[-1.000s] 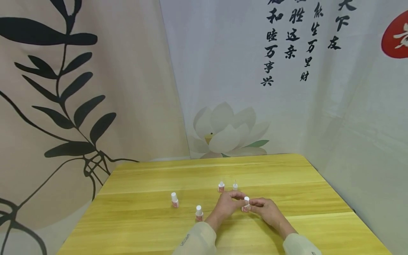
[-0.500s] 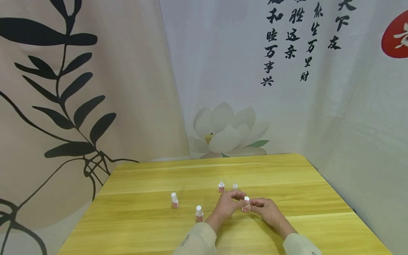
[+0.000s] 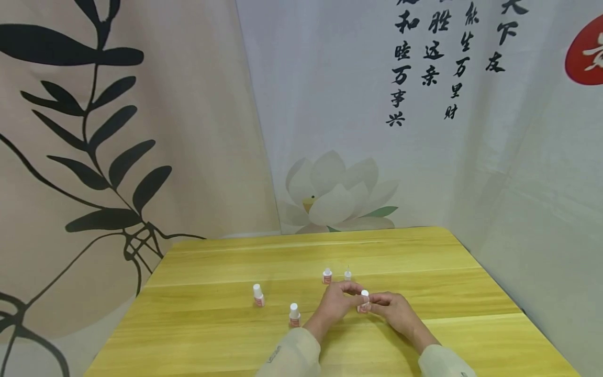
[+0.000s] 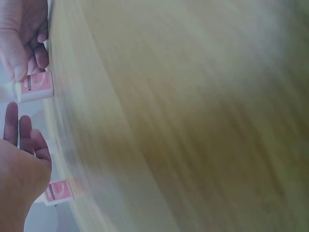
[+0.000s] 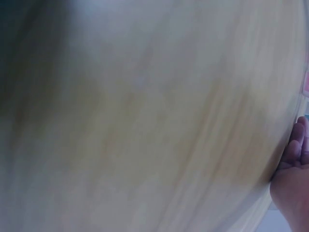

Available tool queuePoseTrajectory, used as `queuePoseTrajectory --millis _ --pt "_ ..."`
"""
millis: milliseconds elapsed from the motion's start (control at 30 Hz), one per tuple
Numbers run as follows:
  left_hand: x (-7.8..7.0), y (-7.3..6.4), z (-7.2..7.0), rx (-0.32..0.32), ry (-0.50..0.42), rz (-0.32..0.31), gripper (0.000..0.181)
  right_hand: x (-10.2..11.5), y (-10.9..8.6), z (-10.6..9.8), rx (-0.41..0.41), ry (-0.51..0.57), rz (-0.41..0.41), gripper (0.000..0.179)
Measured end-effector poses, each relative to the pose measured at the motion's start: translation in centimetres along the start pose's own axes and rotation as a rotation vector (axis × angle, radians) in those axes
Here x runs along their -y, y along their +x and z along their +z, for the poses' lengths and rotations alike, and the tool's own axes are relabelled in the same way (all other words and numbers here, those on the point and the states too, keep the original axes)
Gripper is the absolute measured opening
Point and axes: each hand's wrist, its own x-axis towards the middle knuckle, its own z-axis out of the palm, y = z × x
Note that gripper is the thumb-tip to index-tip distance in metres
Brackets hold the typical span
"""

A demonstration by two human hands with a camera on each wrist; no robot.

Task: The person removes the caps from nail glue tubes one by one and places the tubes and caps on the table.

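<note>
In the head view, a small white bottle [image 3: 363, 306] with a pink-red label stands upright on the table between both hands. My right hand [image 3: 393, 312] holds its body between thumb and fingers from the right. From the left, my left hand [image 3: 335, 302] pinches the white cap [image 3: 365, 294] on top. The left wrist view shows the same bottle [image 4: 36, 88] sideways, the right hand [image 4: 25, 36] on it and the left fingers close to its cap end. In the right wrist view, only part of the right hand [image 5: 294, 179] shows at the edge.
Two capped bottles, one at far left [image 3: 258, 296] and one nearer [image 3: 294, 315], stand on the wooden table [image 3: 212, 335]. Beyond the left hand stand another bottle [image 3: 327, 276] and one with a thin needle-like tip [image 3: 347, 275]. A printed curtain [image 3: 212, 131] hangs behind.
</note>
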Motion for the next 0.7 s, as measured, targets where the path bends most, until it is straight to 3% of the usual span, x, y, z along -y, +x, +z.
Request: queuePoseTrajectory --millis 700 --pt "-0.1 -0.38 -0.21 0.007 -0.011 0.005 0.016 0.17 -0.15 -0.01 -0.01 -0.001 0.013 0.03"
